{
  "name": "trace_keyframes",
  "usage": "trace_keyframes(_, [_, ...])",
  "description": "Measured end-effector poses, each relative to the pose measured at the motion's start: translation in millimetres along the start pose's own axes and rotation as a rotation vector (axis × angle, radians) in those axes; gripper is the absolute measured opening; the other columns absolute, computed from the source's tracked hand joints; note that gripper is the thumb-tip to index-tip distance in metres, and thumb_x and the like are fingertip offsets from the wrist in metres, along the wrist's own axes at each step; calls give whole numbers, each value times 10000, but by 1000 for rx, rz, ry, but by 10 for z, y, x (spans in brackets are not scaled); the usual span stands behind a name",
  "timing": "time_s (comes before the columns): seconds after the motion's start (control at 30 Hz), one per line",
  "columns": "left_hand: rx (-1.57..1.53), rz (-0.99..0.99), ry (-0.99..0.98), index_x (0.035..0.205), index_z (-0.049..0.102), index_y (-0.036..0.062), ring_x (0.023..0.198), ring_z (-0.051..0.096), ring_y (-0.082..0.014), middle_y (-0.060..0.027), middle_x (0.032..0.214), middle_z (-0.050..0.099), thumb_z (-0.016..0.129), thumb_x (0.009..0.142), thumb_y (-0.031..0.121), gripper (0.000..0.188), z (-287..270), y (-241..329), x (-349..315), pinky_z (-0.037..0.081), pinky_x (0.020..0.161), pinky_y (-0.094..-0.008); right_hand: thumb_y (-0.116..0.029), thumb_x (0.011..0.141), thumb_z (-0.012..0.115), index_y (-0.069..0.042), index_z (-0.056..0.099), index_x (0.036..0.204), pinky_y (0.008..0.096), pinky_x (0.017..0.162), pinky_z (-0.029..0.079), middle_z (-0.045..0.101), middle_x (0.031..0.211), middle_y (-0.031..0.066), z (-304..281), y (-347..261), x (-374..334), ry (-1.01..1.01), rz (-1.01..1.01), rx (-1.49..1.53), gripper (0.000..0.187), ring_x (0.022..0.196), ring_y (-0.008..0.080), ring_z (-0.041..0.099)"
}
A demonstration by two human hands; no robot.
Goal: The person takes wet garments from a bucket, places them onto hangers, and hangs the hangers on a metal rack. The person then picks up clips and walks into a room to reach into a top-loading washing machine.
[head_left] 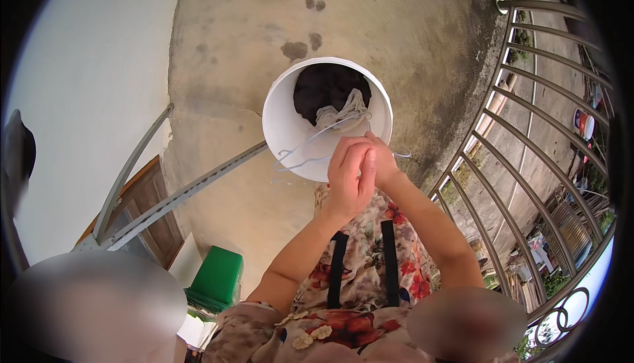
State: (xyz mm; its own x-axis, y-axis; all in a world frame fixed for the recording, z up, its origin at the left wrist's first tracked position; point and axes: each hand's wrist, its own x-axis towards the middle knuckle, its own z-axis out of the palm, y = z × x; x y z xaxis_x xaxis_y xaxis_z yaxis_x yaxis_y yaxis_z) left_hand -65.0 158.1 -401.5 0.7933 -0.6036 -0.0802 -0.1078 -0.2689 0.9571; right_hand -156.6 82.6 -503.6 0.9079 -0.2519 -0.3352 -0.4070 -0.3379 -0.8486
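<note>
My left hand (353, 177) and my right hand (385, 161) are pressed together over the near rim of a white bucket (281, 108). Thin, pale wire hangers (307, 141) stick out to either side of them. Both hands look closed on the hangers, though the fingers of one partly cover the other. Inside the bucket lies a dark bundle of cloth (323, 89), with a crumpled pale grey cloth (350, 108) on its nearer side. Whether the hangers touch the pale cloth, I cannot tell.
The bucket stands on a stained concrete floor (224, 46). A metal railing (485, 142) curves along the right. At left are a white wall (92, 52), a slotted metal bar (198, 188) reaching toward the bucket, and a green bin (216, 277).
</note>
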Motion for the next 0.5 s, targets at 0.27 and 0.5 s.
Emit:
trace_keyframes(0.27, [-102, -864, 350, 1319, 399, -70, 1238, 478, -358, -247, 1301, 490, 537, 916, 95, 457, -145, -2043, -255, 370, 1060, -393, 90, 796, 528, -12, 641, 1031, 383, 702, 520, 635, 829, 142, -278, -131, 481, 145, 11, 21, 281, 777, 323, 633])
trace_keyframes(0.5, [207, -769, -37, 1351, 392, -72, 1146, 545, -414, -274, 1312, 515, 751, 741, 307, 804, 131, -3404, 557, 457, 975, -394, 43, 881, 514, 6, 650, 1077, 259, 581, 473, 611, 690, 50, -290, -243, 121, 161, 196, 131, 242, 606, 111, 574])
